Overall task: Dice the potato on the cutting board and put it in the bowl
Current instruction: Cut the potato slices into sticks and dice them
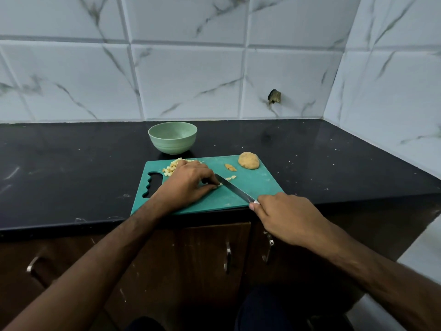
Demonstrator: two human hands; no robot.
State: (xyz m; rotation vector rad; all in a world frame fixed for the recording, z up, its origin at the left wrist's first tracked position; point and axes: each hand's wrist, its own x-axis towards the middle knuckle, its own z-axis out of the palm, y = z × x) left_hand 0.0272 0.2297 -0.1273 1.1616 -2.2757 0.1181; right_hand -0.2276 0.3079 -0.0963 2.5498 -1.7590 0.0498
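Here we are at the black counter (71, 163), with the green cutting board (257, 185) right at its front edge. The left hand (188, 185) is down on the middle of the board, fingers curled, fingertips pinching a small strip of potato (220, 184) against the surface. The right hand (286, 218) sits at the board's 5 o'clock corner, clenched around the handle of a knife (235, 188); only a sliver of white handle peeks out by the thumb. The blade runs up toward 10 o'clock and meets the left fingertips, right at the strip. Whether the edge is already through the piece, I can't tell.

Just beyond the blade, toward 1 o'clock from the fingertips, lie a few loose cubes (231, 178). A heap of diced potato (172, 167) sits at the board's 11 o'clock corner, partly behind the left hand. At the 1 o'clock corner rests the uncut potato half (248, 160), dome up, with a small peel-coloured scrap (230, 167) just to its left, apart from it.

The pale green bowl (172, 137) stands on the counter at 12 o'clock, just behind the board, upright; no potato shows in the part of its inside that's visible.
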